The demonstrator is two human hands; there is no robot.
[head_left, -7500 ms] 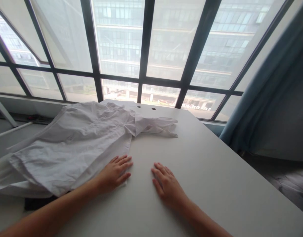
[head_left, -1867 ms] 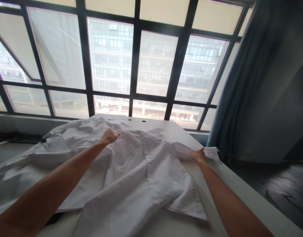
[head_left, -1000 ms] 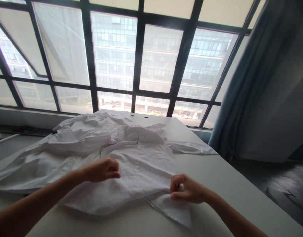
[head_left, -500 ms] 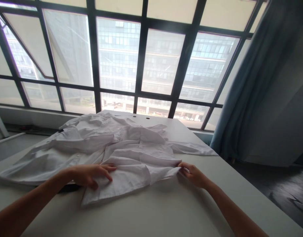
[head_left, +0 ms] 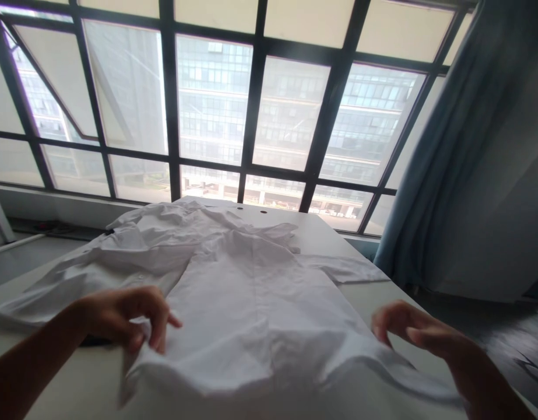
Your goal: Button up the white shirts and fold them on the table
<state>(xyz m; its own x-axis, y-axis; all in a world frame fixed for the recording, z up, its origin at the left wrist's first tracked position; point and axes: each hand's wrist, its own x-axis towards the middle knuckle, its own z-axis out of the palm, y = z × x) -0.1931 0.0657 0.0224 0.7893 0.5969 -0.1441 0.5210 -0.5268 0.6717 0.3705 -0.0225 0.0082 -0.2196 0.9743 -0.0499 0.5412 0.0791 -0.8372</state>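
Observation:
A white shirt (head_left: 251,291) lies spread over the near part of the table, its lower edge lifted and blurred by motion. My left hand (head_left: 129,321) pinches the left corner of that edge between thumb and fingers. At the shirt's right side, my right hand (head_left: 413,329) has curved fingers with a gap to the thumb, and no cloth shows between them. Below it, the right end of the hem trails outward. A sleeve (head_left: 352,269) stretches toward the table's right edge.
More crumpled white garments (head_left: 142,239) lie to the left and toward the back of the white table (head_left: 315,224). A dark-framed window wall (head_left: 251,105) rises behind it. On the right hangs a blue-grey curtain (head_left: 439,175).
The shirt's near edge has been raised and pulled toward me, so its bunched folds are now spread out. My left hand has closed on a corner; my right hand has moved right and let go.

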